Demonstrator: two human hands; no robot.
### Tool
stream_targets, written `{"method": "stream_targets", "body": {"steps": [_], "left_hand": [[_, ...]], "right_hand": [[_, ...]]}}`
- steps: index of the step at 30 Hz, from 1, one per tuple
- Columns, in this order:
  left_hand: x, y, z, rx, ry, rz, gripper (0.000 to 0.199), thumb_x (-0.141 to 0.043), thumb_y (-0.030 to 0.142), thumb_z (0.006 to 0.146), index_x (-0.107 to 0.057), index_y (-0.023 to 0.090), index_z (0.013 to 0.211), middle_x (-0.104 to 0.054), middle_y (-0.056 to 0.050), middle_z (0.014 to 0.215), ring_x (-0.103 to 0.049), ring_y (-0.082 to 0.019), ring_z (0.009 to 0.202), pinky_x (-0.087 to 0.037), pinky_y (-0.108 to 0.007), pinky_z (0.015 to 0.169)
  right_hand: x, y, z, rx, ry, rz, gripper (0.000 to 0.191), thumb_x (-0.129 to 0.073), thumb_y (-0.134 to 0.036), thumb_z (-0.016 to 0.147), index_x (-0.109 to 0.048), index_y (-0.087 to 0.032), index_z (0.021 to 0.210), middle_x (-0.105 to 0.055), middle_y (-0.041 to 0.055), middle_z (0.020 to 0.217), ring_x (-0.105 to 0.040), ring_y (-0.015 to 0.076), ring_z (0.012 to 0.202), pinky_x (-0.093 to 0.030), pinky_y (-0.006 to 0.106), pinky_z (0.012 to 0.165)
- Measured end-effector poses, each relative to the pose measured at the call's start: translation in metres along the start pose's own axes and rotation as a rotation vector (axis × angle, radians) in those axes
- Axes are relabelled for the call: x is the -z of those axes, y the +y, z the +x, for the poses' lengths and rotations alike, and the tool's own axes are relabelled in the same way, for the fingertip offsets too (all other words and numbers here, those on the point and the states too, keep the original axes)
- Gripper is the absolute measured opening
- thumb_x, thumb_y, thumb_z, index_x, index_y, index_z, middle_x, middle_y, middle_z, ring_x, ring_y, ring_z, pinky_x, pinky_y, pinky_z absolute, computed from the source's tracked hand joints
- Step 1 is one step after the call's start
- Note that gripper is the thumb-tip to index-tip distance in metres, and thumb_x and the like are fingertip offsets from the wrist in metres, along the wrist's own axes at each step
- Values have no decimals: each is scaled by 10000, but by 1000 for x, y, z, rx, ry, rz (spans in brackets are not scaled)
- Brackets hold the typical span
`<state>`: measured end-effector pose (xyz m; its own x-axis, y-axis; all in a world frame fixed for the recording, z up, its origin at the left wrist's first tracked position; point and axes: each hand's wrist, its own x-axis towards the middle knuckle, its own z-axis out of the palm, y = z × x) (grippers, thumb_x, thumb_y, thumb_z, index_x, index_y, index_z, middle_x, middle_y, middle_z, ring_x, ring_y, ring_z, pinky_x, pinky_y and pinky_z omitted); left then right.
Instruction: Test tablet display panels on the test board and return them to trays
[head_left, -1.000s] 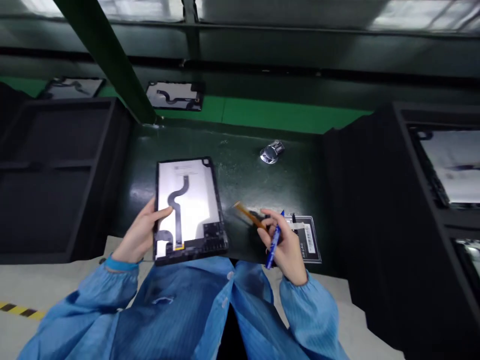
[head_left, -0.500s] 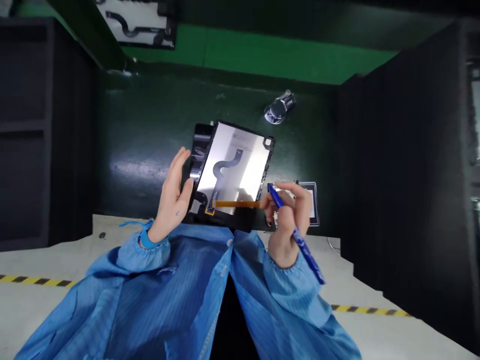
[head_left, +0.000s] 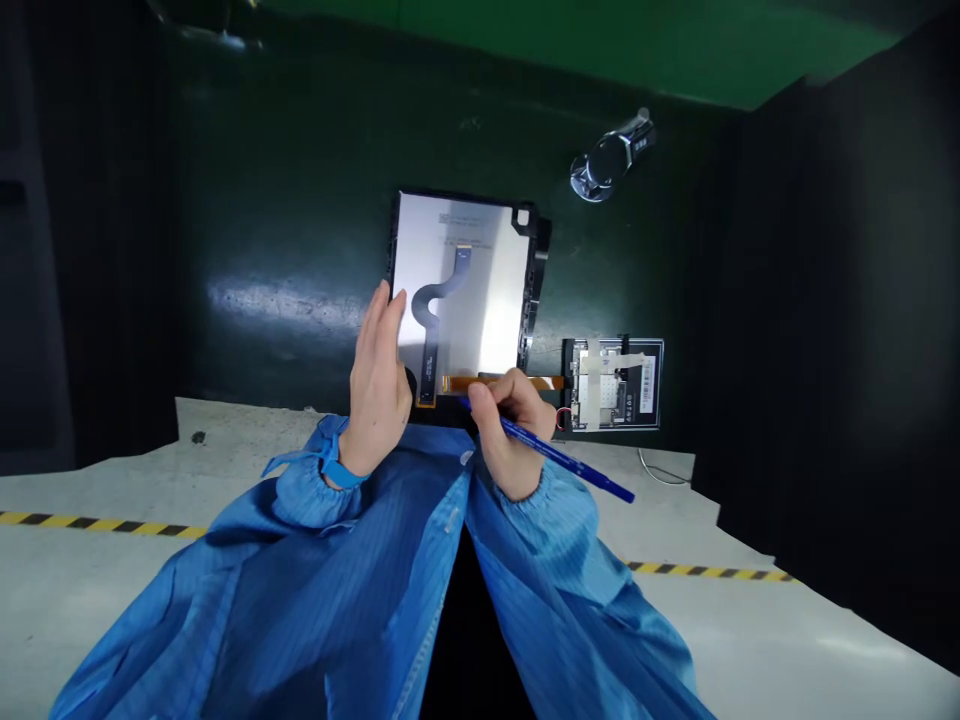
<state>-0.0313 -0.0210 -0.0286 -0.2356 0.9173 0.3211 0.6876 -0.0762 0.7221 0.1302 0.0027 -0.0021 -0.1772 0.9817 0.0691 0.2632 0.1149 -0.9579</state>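
Note:
A display panel (head_left: 469, 290) with a silvery back lies on the dark bench in front of me. A dark curved ribbon cable (head_left: 424, 312) runs down its back to the near edge. My left hand (head_left: 381, 385) is open, fingers stretched along the panel's left edge. My right hand (head_left: 516, 430) is closed around a blue pen (head_left: 574, 465), with its fingers at an orange flex cable (head_left: 544, 382). This cable's left end lies over the panel's near part, beside the dark ribbon's end. Its right end reaches a small circuit board assembly (head_left: 604, 385) with pale tape.
A shiny metal and clear object (head_left: 611, 160) stands on the bench (head_left: 300, 200) at the back right. Dark upright partitions (head_left: 817, 300) flank the bench on both sides. A thin wire (head_left: 664, 470) hangs at the front edge.
The panel now lies straighter, no longer tilted, with dark parts showing at its right instead of its left. The orange cable's left end sits apart from the ribbon's end. My right hand moved left.

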Motion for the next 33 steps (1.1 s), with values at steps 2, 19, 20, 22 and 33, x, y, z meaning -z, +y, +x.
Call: {"method": "stream_targets", "body": {"steps": [2,19,20,22,33], "left_hand": [[-1,0,0,7,22,-2,585,-273,147,1010,-292,273,1581,-326,-66,1659,-289,-224,1533,-262,-426,1260],[-1,-10,27,37,9,5,588,-345,47,908,-430,197,1471,-368,-108,1633,-321,-243,1520,-301,-424,1247],[-1,-10,27,39,5,9,582,-345,47,910,-437,196,1465,-368,-109,1633,-323,-246,1518,-305,-426,1245],[-2,-10,26,43,-2,11,569,-343,56,919,-443,203,1460,-363,-103,1635,-321,-247,1519,-307,-432,1245],[40,2,72,-115,-227,162,423,-347,242,1013,-521,264,1398,-500,-83,1515,-397,-321,1455,-344,-546,1200]], "right_hand": [[-4,1,4,14,-22,-30,396,-602,-328,942,-377,-219,636,-341,-86,530,-321,66,452,-300,213,469],[-26,3,43,234,-74,-202,345,-554,-162,892,-326,-216,638,-301,-89,530,-308,56,457,-264,210,483],[-26,3,42,253,-69,-234,339,-548,-143,883,-323,-215,640,-298,-89,530,-309,56,457,-260,213,484],[-28,4,42,279,-67,-267,333,-540,-120,866,-315,-213,638,-291,-87,529,-308,56,457,-258,217,483],[33,-1,40,182,84,-129,137,-585,-345,971,-611,-240,886,-649,12,803,-601,159,656,-511,314,634]]}}
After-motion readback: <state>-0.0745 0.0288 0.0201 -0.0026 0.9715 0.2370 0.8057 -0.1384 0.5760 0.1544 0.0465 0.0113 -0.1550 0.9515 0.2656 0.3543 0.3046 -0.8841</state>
